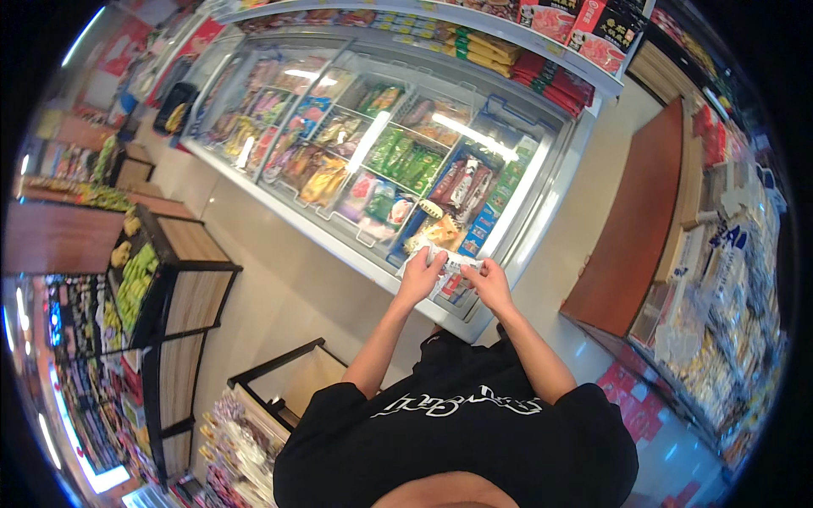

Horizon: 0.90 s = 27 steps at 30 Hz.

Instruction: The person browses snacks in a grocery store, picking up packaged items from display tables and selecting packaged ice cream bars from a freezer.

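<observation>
My left hand (pixel 419 278) and my right hand (pixel 494 286) grip the two ends of a small white packet (pixel 455 260) with dark writing. The thumbs rest on its near side, and part of it is hidden by the fingers. Both hands are above the near corner of a glass-topped chest freezer (pixel 298 223). Under the glass, just past the packet, lies a yellow-orange food packet (pixel 444 232). Dark red wrapped packets (pixel 469 183) fill the section behind it, with green packets (pixel 406 157) to their left.
A shelf of boxes (pixel 600 37) overhangs the freezer's far side. On the right is a reddish-brown counter (pixel 635 222) beside piled bagged goods (pixel 718 305). To the left stands a produce stand (pixel 197 298); a low black-edged display (pixel 279 368) is close behind my left arm.
</observation>
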Available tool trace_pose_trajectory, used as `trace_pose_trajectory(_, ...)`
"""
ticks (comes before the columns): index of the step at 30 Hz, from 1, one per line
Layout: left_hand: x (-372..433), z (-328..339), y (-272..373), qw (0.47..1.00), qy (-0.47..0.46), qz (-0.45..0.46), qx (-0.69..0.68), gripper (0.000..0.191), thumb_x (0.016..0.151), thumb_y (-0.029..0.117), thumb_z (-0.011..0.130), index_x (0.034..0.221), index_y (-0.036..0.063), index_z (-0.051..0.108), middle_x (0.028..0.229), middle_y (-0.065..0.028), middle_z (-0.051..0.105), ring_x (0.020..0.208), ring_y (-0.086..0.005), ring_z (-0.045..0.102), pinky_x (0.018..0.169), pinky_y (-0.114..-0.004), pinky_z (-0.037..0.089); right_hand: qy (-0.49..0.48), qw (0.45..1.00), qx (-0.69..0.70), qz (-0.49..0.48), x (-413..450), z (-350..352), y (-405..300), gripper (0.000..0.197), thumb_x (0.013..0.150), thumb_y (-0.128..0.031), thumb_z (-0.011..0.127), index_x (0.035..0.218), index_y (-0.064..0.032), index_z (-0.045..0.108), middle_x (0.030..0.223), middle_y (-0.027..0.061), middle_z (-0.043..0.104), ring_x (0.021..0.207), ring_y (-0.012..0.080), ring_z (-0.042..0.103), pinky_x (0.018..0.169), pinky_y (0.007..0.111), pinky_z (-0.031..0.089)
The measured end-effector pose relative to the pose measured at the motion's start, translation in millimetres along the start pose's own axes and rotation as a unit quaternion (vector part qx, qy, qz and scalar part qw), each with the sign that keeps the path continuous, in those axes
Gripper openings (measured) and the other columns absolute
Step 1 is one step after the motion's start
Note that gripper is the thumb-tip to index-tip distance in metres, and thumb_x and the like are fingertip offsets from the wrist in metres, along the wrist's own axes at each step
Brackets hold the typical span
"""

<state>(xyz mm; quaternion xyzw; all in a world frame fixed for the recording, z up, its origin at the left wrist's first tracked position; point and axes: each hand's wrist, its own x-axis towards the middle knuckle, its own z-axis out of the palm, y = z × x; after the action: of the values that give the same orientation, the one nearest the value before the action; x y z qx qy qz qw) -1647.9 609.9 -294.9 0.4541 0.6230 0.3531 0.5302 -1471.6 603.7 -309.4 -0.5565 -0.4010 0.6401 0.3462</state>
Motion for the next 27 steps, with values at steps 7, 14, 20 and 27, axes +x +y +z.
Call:
trace_pose_trajectory(7,72,-20,-32,0.967,-0.07,0.17,0.175,0.037,0.075,0.025,0.07,0.097,-0.0017,0.058,0.088,-0.0218,0.06,0.087,-0.0385,0.056,0.078,-0.044,0.043,0.171,0.965,-0.182,0.077,50,26,46,0.036,0.079,-0.032,0.068,0.086,0.002,0.059,0.068,0.0057,0.061,0.054,0.0111,0.056,0.048,0.025,0.044)
trace_pose_trajectory(14,104,-22,-42,0.936,-0.067,0.118,0.325,0.049,0.073,0.029,0.07,0.112,0.0019,0.056,0.087,-0.0184,0.063,0.087,-0.0366,0.057,0.078,-0.045,0.042,0.209,0.96,-0.149,0.116,68,33,65,0.034,0.076,-0.029,0.069,0.087,0.0019,0.059,0.072,0.0098,0.063,0.059,0.0171,0.06,0.054,0.03,0.047)
trace_pose_trajectory(20,97,-11,-51,0.907,-0.032,0.098,0.409,0.046,0.072,0.035,0.07,0.101,0.0014,0.058,0.104,-0.0164,0.056,0.098,-0.0346,0.049,0.082,-0.047,0.037,0.225,0.961,-0.06,0.15,47,33,50,0.035,0.076,-0.025,0.068,0.096,0.0017,0.059,0.083,0.0114,0.067,0.07,0.0171,0.063,0.062,0.03,0.05)
trace_pose_trajectory(27,76,5,-37,0.876,0.062,0.155,0.452,0.056,0.073,0.029,0.071,0.116,0.0012,0.049,0.119,-0.0184,0.044,0.108,-0.0351,0.041,0.086,-0.047,0.033,0.204,0.974,-0.028,0.098,14,12,39,0.035,0.077,-0.024,0.066,0.099,0.0015,0.058,0.085,0.0103,0.066,0.071,0.0151,0.062,0.062,0.029,0.049)
